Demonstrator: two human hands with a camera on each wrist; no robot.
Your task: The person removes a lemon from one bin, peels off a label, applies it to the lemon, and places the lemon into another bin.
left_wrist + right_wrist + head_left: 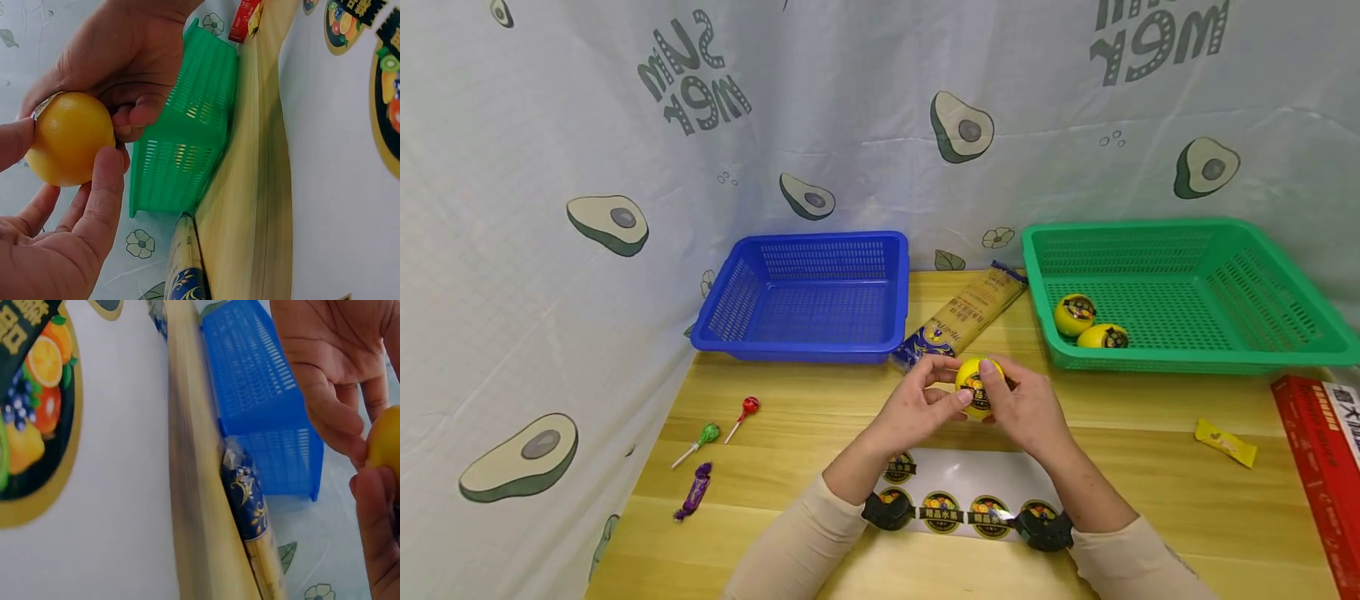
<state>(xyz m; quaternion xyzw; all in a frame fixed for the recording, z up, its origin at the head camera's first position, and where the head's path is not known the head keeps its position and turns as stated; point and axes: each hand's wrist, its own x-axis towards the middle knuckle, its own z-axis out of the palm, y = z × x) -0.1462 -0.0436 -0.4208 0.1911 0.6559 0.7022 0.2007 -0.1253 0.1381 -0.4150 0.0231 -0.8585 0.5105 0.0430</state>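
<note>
Both hands hold one yellow lemon [967, 374] above the table, in front of the body. A round black-and-gold fruit sticker [978, 393] lies on its near side. My left hand [916, 406] grips it from the left, thumb at the sticker's lower edge. From the other side my right hand [1028, 410] pinches it, with the thumb pressed on the upper part of the sticker. The left wrist view shows the bare side of the lemon [72, 140] between the fingertips. Below the wrists lies a white sheet [973, 468] of similar stickers [942, 512].
A blue basket [827, 346] stands at the back left, a green basket [1157, 360] with two stickered lemons [1075, 315] at the back right. Between them lies a noodle packet [970, 312]. Two lollipops [709, 433] and a purple candy [697, 492] lie left; a yellow candy [1225, 442] and red box [1318, 467] right.
</note>
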